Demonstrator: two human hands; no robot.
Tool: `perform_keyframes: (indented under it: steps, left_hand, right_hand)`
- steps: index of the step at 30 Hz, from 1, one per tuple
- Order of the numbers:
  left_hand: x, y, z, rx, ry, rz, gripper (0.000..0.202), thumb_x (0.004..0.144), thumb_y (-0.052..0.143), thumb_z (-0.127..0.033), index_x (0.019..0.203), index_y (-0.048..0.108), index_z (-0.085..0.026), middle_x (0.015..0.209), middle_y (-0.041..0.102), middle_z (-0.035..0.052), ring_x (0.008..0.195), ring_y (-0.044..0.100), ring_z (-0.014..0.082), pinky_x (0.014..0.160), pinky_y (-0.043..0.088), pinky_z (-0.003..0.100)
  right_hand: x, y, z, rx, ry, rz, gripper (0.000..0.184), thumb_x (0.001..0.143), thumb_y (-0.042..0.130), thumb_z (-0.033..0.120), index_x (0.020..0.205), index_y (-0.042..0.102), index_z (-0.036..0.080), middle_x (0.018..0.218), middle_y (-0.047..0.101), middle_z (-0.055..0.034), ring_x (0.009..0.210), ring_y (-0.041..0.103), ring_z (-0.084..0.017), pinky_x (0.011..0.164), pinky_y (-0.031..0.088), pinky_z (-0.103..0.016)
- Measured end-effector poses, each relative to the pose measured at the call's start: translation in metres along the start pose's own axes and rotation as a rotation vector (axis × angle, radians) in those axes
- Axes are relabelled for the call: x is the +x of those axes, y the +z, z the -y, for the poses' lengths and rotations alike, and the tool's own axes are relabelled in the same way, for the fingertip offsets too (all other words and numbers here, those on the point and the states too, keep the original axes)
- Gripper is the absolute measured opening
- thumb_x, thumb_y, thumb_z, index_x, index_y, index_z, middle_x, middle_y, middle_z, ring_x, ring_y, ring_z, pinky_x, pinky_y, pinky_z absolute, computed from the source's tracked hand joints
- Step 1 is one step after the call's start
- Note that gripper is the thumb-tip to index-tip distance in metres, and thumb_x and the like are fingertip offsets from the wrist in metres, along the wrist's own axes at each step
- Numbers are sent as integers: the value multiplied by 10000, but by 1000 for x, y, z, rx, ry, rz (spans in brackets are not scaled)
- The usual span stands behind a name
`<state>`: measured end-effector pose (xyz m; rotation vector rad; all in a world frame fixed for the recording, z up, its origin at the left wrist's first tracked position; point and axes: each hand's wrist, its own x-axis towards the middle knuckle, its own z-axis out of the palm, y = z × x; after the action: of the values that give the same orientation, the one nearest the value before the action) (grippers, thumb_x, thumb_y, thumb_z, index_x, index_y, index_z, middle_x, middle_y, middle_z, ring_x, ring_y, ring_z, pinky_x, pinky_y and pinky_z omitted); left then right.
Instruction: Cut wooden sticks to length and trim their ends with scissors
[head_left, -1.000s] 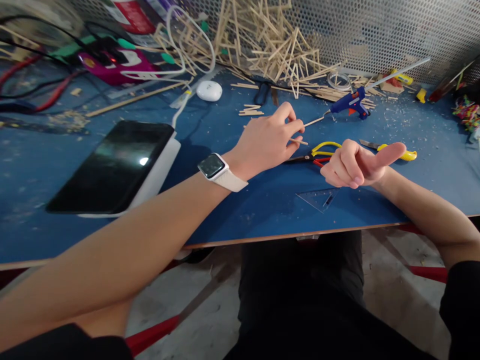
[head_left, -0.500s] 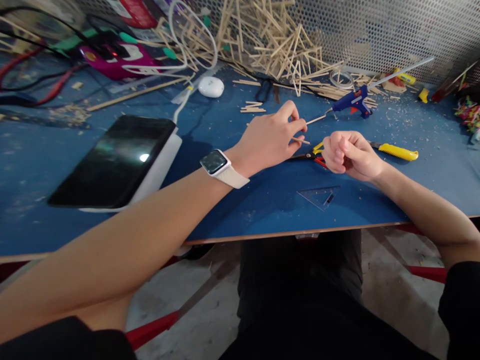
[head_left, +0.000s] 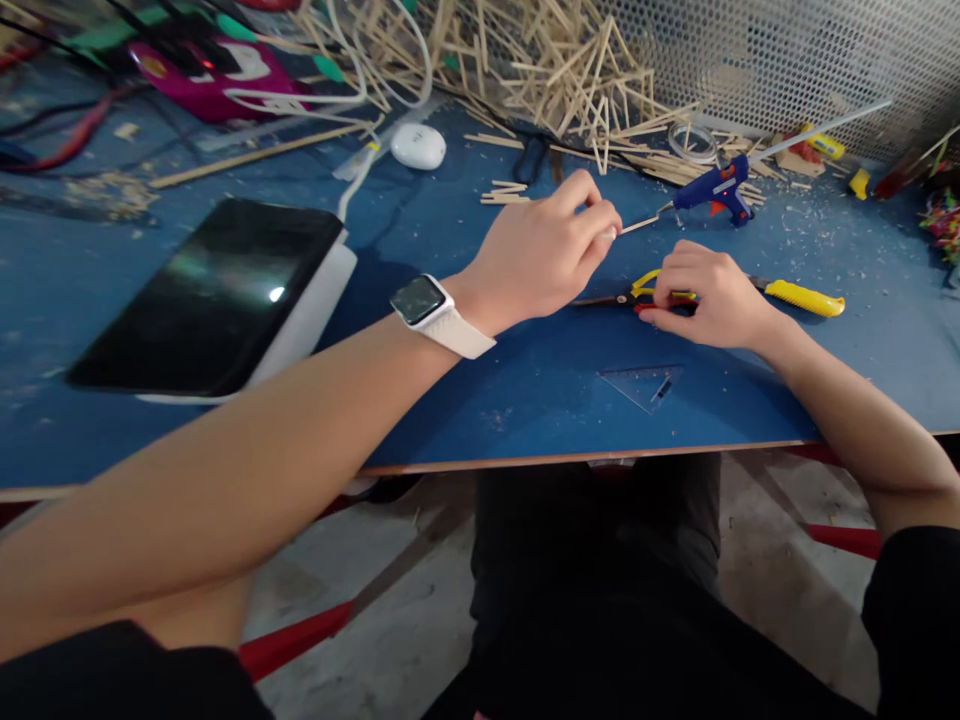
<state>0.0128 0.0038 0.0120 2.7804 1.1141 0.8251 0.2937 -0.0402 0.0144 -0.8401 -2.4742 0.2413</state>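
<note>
Plainly, the nearest thing on the blue-topped desk [head_left: 495, 410] is a clear plastic triangular set square [head_left: 637, 385], flat near the front edge, low and right of centre; being nearly invisible, it could be swept off by a dragging forearm. Just beyond, right of the middle of the frame, lies a black-ended, scissor-like tool with one yellow and one red handle [head_left: 621, 299]. The right hand [head_left: 701, 295] covers its handles, fingers curled over; whether that grip has closed on them I cannot tell. A yellow-handled utility knife [head_left: 806, 297] lies just beside that hand, at centre right. Its front end is partly hidden, so if the blade is out, a careless pull back could bring skin against it.

Farther up, above centre, the grip of the left hand [head_left: 547, 245] is pinched, apparently on a small pale wooden piece [head_left: 609, 234] whose end barely shows. A slim, straight wooden stick [head_left: 639, 224] runs from beside those fingers toward the nozzle of a blue plastic glue gun [head_left: 705, 187], upper right; contact is too small to judge. A red light on the gun suggests a hot nozzle, so a forward slip could burn the fingers.

Behind, a tangled heap of bare wooden sticks [head_left: 555, 70] fills the top centre; a bump could send some sliding.
</note>
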Motion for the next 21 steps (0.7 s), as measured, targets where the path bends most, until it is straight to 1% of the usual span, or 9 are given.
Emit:
perform_keyframes:
  steps: [3, 6, 8, 11, 13, 15, 18, 20, 21]
  left_hand:
    - [1, -1, 2, -59, 23, -89, 524, 1290, 345, -511, 1324, 797, -250, 1336, 739, 168, 1109, 756, 344, 923, 609, 485]
    - [2, -1, 3, -192, 32, -168, 702, 1288, 248, -686, 1201, 803, -265, 1093, 745, 129, 1106, 718, 351, 987, 584, 508]
    - [2, -1, 5, -337, 2, -223, 799, 1262, 218, -803, 1113, 798, -274, 869, 671, 71, 929, 670, 294, 904, 555, 472]
    - [3, -1, 8, -615, -47, -275, 799, 1195, 375, -943, 1041, 796, -281, 719, 499, -3, 709, 478, 179, 713, 435, 410]
    - [5, -2, 8, -811, -73, -253, 752, 1153, 513, -970, 1031, 808, -289, 714, 463, -20, 669, 419, 147, 640, 371, 391]
    - [6, -2, 7, -935, -99, -199, 694, 1119, 619, -964, 1059, 830, -305, 756, 552, -21, 653, 464, 138, 600, 384, 383]
    - [7, 1, 3, -967, -86, -147, 628, 1068, 747, -928, 1099, 861, -311, 823, 707, 6, 654, 577, 163, 570, 433, 374]
    - [6, 6, 2, -966, -46, -92, 592, 1055, 808, -881, 1092, 875, -295, 811, 744, 27, 654, 629, 186, 562, 461, 363]
    - [6, 8, 1, -968, -27, -49, 570, 1056, 832, -852, 1078, 881, -285, 823, 763, 39, 665, 657, 195, 568, 485, 358]
  right_hand:
    - [-2, -5, -2, -97, 7, 90, 210, 986, 840, 429, 983, 756, 237, 1059, 769, -82, 1017, 669, -290, 896, 535, -437]
    - [-2, -5, -3, -134, 74, 133, 237, 985, 826, 395, 1156, 783, 236, 1138, 787, -97, 1076, 698, -319, 946, 568, -466]
    - [-2, -3, -7, -161, 146, 122, 213, 1017, 788, 354, 1200, 785, 244, 1142, 795, -95, 1090, 704, -323, 934, 576, -466]
    - [-1, 1, -17, -193, 241, 64, 134, 1058, 750, 315, 1168, 793, 252, 1141, 802, -99, 1111, 702, -335, 960, 589, -499]
    - [-2, 2, -23, -197, 278, -2, 118, 1055, 764, 315, 1149, 796, 251, 1144, 802, -110, 1134, 702, -352, 1023, 598, -552]
    - [-2, 2, -24, -155, 276, -59, 174, 1050, 799, 384, 1164, 796, 253, 1152, 799, -117, 1151, 711, -358, 1072, 605, -580]
    - [-1, 3, -15, 0, 214, -104, 361, 1064, 797, 553, 1269, 769, 257, 1149, 798, -105, 1105, 733, -321, 1049, 631, -529]
    - [0, 6, -6, 72, 166, -114, 377, 1082, 767, 566, 1294, 743, 255, 1136, 797, -89, 1057, 734, -289, 1001, 632, -481]
    - [1, 7, -3, 80, 146, -112, 323, 1095, 749, 525, 1267, 737, 253, 1121, 794, -81, 1041, 728, -277, 983, 624, -463]
